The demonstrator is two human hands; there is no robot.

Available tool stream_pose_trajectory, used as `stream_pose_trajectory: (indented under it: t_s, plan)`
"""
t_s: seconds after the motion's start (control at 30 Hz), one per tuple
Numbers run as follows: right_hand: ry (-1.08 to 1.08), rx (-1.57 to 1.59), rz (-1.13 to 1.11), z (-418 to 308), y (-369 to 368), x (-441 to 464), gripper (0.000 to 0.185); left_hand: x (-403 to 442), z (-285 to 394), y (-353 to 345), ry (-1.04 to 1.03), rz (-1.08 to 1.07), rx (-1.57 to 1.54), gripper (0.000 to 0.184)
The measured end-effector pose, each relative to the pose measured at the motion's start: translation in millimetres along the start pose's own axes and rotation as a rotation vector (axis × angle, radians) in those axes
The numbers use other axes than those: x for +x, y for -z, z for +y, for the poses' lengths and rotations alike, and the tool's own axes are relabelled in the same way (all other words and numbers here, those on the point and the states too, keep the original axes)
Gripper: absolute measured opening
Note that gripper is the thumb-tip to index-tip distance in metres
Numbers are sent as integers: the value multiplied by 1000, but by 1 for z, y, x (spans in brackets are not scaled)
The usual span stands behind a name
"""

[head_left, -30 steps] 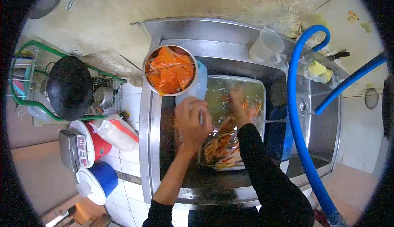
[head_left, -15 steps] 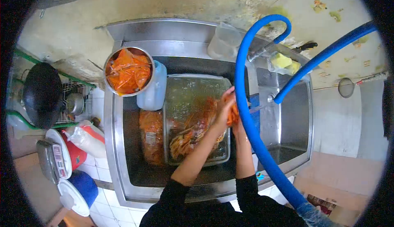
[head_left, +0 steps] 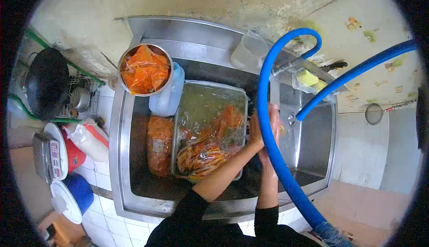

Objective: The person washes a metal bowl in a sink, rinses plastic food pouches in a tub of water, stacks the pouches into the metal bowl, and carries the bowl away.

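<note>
Behind the blue hose (head_left: pixel 273 144), my left hand (head_left: pixel 255 133) and my right hand (head_left: pixel 274 119) are pressed together at the sink's divider. The hose hides part of their fingers. A small yellow-orange bit shows at the right hand's edge; what lies between the palms cannot be made out. Left of the hands, a clear rectangular tub (head_left: pixel 210 84) holds cloudy water with orange and yellow-striped plastic packaging (head_left: pixel 201 155) in it. Against the tub's left side lies a wrapped orange-brown package (head_left: pixel 160 146).
A metal pot (head_left: pixel 121 75) of orange packets sits beside a pale blue jug (head_left: pixel 169 96). A clear plastic pitcher (head_left: pixel 248 52) stands at the back. Yellow sponges (head_left: pixel 307 78) and a black-handled knife (head_left: pixel 336 65) lie by the right basin (head_left: pixel 308 157). A black wok (head_left: pixel 47 84) hangs left.
My hands have shifted slightly right and come closer together. The orange material that showed between them is no longer visible there. The camera view has shifted a little.
</note>
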State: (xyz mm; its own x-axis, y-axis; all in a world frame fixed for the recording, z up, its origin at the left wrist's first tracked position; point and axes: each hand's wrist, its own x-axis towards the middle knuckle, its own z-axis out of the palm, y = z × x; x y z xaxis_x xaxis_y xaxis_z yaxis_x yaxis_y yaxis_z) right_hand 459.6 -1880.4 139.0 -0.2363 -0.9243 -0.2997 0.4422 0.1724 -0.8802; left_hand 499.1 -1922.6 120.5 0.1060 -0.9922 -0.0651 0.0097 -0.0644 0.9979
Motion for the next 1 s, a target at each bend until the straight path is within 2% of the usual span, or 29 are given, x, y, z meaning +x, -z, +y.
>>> stream_pose_trajectory:
  t_s: [0.03, 0.07, 0.1, 0.13, 0.17, 0.23, 0.3, 0.33, 0.4, 0.5, 0.57, 0.6, 0.63, 0.67, 0.7, 0.73, 0.77, 0.8, 0.87, 0.97, 1.0]
  plan:
    - [33, -23, 15, -4, 0, 4, 33, -3, -3, -1, -176, -12, 199, 34]
    - [57, -40, 20, -9, 0, 8, 33, -10, -4, -4, -353, 50, 192, 37]
    - [75, -58, 23, -13, 0, 10, 34, -15, -1, 0, -351, 56, 199, 37]
    - [83, -72, 13, -20, 0, 10, 34, -19, 5, 3, -443, 47, 277, 35]
    - [91, -86, 1, -27, 2, 11, 34, -22, 9, 8, -533, 39, 355, 38]
    - [95, -106, -16, -35, 2, 10, 35, -21, 11, 14, -569, -33, 294, 52]
    - [87, -121, -25, -35, 0, 9, 36, -20, 17, 16, -595, -13, 374, 56]
    - [82, -127, -31, -34, 0, 9, 37, -13, 17, 15, -519, -107, 236, 56]
    - [74, -140, -29, -29, -2, 9, 38, 0, 16, 15, -445, -135, 223, 58]
    - [62, -153, -26, -22, -4, 7, 39, 7, 13, 14, -359, -91, 47, 65]
    - [54, -131, -37, -15, -2, 6, 40, 5, 1, 23, -224, 14, -205, 58]
    - [16, -55, -106, -11, 2, 6, 41, 5, -10, 30, -207, 125, -274, 53]
    - [-120, 253, -383, 6, 13, 10, 40, 6, -30, 36, -182, 239, -342, 50]
    - [-371, 566, -641, 23, 24, 14, 39, 2, -48, 47, -158, 320, -363, 48]
    - [-641, 732, -838, 40, 35, 18, 38, -7, -52, 69, -150, 363, -254, 44]
    - [-488, 376, -578, 67, 43, 17, 36, -19, -57, 96, -142, 405, -145, 41]
    - [-233, -403, -237, 98, 46, 15, 34, -31, -60, 114, -90, 424, -108, 37]
    - [-182, -623, -118, 115, 47, 8, 32, -44, -64, 131, -36, 441, -67, 33]
    - [-264, -327, -130, 117, 45, 3, 28, -63, -76, 166, 40, 386, -18, 24]
    - [-474, -193, -214, 83, 23, 0, 32, -84, -78, 209, 96, 405, -89, 16]
    - [-490, -16, -210, 77, 15, -1, 35, -84, -82, 221, 85, 405, -90, 16]
